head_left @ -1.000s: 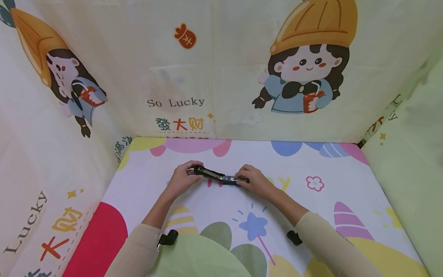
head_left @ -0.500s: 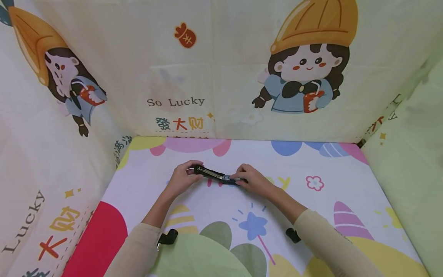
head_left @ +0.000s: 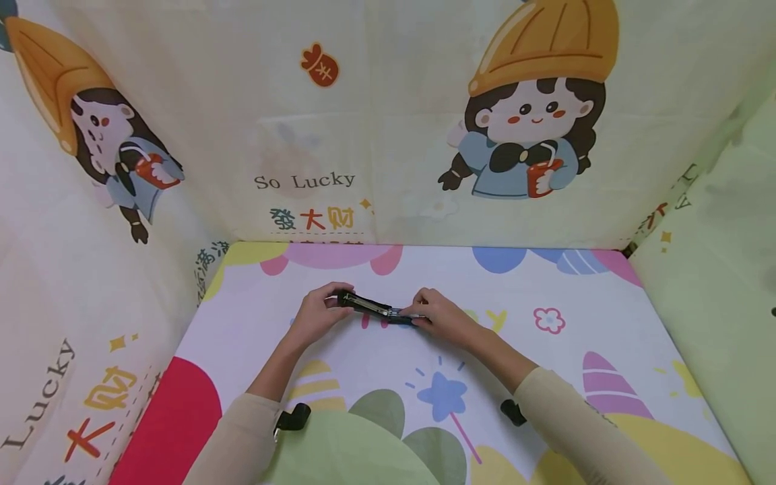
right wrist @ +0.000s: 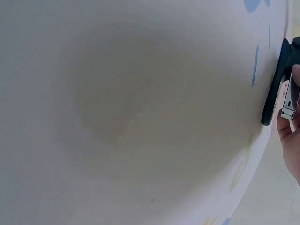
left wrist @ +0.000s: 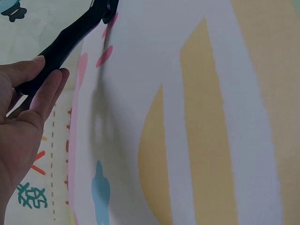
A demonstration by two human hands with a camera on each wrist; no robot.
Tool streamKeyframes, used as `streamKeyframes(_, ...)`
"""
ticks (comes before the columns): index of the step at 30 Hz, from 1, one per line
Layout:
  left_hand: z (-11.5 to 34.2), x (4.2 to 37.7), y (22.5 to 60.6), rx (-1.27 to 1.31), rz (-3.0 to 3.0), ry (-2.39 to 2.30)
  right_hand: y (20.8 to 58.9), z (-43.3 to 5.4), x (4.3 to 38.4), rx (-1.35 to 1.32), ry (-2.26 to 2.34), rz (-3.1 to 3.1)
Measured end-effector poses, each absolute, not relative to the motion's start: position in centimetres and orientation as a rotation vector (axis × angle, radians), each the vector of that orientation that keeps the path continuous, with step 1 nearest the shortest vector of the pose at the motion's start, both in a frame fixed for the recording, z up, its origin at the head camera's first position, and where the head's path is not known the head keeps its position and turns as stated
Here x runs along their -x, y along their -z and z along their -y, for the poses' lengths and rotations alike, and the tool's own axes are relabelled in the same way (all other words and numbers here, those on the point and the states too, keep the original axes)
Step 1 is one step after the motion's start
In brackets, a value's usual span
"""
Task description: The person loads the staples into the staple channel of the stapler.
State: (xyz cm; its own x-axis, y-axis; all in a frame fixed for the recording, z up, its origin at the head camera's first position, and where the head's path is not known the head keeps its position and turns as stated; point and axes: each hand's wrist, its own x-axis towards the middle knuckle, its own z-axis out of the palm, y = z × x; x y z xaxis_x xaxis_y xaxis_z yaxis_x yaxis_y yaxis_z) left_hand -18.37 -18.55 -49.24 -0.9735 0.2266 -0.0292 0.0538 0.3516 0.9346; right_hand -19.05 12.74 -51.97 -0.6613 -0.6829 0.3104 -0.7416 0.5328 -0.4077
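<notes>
A black stapler [head_left: 366,305], swung wide apart at its hinge, is held between both hands above the table. My left hand [head_left: 315,314] grips the far left end of its black top arm [left wrist: 61,49], thumb on one side and fingers on the other. With thumb and fingertips, my right hand [head_left: 447,318] pinches the stapler's silver metal magazine [right wrist: 289,103] at the right. The black base [right wrist: 275,89] runs beside that metal piece, low over the table. My right fingers partly cover the magazine in the head view.
The table [head_left: 503,289] has a white cover printed with colourful shapes. Cream printed cloth [head_left: 400,135] hangs behind it and on both sides. Dark wrist fittings [head_left: 294,417] stick out by the sleeves.
My right hand's fingers have shifted slightly left along the stapler, toward its hinge. The left hand keeps its grip at the same end. The head view has turned slightly.
</notes>
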Motion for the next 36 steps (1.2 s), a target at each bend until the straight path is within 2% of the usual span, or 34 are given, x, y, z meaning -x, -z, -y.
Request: streamKeyframes(36, 18.7, 18.3, 49.0, -0.277, -2.457, -1.676, 52.4, -16.0, 17.6, -1.028, -0.85, 2.777)
